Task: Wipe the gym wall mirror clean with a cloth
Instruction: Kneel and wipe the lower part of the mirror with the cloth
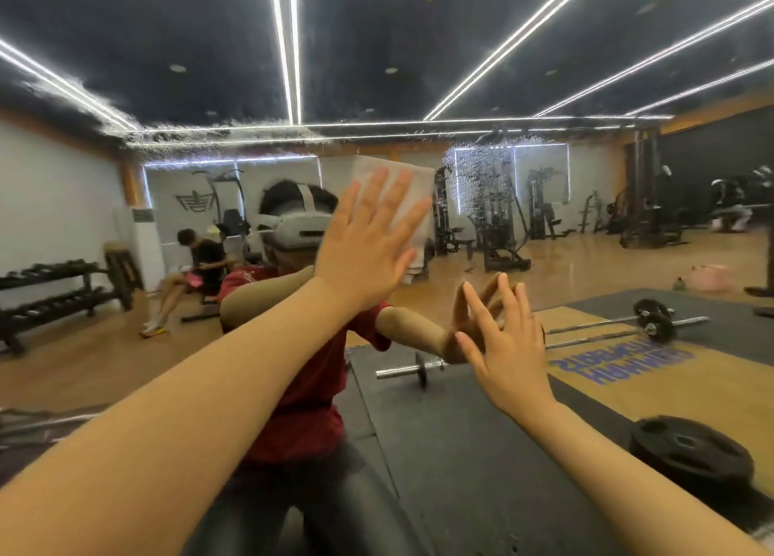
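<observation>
your left hand [368, 245] lies flat, fingers straight, pressing the pale cloth [404, 204] onto the mirror [544, 229] up left. your right hand [509, 350], open, touches the glass lower right. droplets [481, 178] speckle the glass right of the cloth.

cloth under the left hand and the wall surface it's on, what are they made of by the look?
Cloth: pale, matte, soft and folded, probably cotton or microfibre towelling; the weave is too blurred to tell. The left hand presses it flat. Wall mirror: glossy glass, since it reflects the gym sharply and carries droplets along its upper band.
</observation>
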`<state>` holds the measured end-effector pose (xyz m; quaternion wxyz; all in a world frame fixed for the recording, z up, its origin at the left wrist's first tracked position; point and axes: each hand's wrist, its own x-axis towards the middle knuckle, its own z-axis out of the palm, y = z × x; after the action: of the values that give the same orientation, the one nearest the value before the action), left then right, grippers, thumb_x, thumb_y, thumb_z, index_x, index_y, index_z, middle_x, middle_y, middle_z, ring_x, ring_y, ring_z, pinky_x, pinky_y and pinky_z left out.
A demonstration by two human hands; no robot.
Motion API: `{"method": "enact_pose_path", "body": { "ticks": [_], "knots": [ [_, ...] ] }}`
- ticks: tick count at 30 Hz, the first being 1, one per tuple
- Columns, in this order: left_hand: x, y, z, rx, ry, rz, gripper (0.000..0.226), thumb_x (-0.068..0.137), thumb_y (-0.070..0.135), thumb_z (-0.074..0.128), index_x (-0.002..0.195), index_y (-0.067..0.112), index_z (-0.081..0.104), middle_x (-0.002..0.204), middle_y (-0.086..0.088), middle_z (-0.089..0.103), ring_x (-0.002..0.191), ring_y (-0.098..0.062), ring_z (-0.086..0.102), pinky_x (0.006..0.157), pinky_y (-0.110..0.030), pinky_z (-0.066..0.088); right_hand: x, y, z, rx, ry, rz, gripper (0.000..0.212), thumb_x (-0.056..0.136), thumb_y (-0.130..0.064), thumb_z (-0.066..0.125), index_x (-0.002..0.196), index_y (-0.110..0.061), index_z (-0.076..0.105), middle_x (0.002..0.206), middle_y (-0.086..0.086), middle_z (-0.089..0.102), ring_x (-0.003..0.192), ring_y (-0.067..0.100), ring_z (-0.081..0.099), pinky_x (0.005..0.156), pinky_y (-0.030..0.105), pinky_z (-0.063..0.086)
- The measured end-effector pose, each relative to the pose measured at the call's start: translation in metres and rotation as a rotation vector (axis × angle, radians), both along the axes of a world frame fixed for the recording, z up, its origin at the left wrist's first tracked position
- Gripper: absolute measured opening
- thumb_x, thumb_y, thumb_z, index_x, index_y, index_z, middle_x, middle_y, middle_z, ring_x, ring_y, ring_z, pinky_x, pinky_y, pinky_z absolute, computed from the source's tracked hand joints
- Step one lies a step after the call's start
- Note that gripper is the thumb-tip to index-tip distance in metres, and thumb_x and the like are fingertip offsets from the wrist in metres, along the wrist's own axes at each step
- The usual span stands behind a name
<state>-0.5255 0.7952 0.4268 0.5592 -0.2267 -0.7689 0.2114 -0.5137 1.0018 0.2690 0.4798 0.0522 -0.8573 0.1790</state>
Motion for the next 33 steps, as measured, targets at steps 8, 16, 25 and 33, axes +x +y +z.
{"method": "enact_pose_path", "body": {
  "ticks": [8, 16, 25, 33],
  "knots": [
    [0.008, -0.022, 0.053, 0.178, 0.023, 0.025, 0.067, 0.1, 0.052, 0.022, 0.159, 0.027, 0.003, 0.166, -0.011, -0.007, 0.152, -0.033, -0.008, 0.12, -0.048, -0.007, -0.002, 0.002, -0.003, 0.014, 0.041, 0.014, 0.077, 0.096, -0.048, 0.054, 0.154, -0.049, 0.003, 0.166, 0.005, 0.0, 0.151, 0.033, -0.002, 0.111, 0.068, 0.021],
    [-0.001, 0.02, 0.066, -0.018, -0.025, -0.018, 0.068, 0.094, 0.05, 0.015, 0.158, 0.028, 0.013, 0.166, -0.012, 0.002, 0.152, -0.036, -0.001, 0.12, -0.05, -0.006, -0.002, -0.003, -0.003, -0.004, 0.06, -0.002, 0.066, 0.095, -0.058, 0.03, 0.154, -0.05, 0.001, 0.166, 0.005, 0.002, 0.151, 0.034, 0.002, 0.112, 0.068, 0.023],
    [0.006, 0.001, 0.083, 0.112, 0.02, -0.003, 0.062, 0.102, 0.046, 0.029, 0.158, 0.028, 0.011, 0.166, -0.012, -0.001, 0.152, -0.035, -0.003, 0.12, -0.049, -0.006, -0.002, -0.002, -0.004, -0.005, 0.033, -0.006, 0.065, 0.095, -0.06, 0.03, 0.154, -0.048, 0.005, 0.166, 0.003, 0.0, 0.152, 0.033, -0.001, 0.112, 0.067, 0.02],
    [-0.002, -0.004, 0.002, -0.248, 0.011, -0.099, 0.064, 0.096, 0.045, 0.031, 0.157, 0.025, 0.025, 0.165, -0.014, 0.013, 0.151, -0.037, 0.01, 0.12, -0.05, 0.0, 0.001, -0.001, -0.003, 0.003, 0.015, 0.005, 0.065, 0.095, -0.06, 0.032, 0.154, -0.045, 0.012, 0.166, 0.005, 0.002, 0.152, 0.035, 0.003, 0.109, 0.068, 0.025]
  ]
}}
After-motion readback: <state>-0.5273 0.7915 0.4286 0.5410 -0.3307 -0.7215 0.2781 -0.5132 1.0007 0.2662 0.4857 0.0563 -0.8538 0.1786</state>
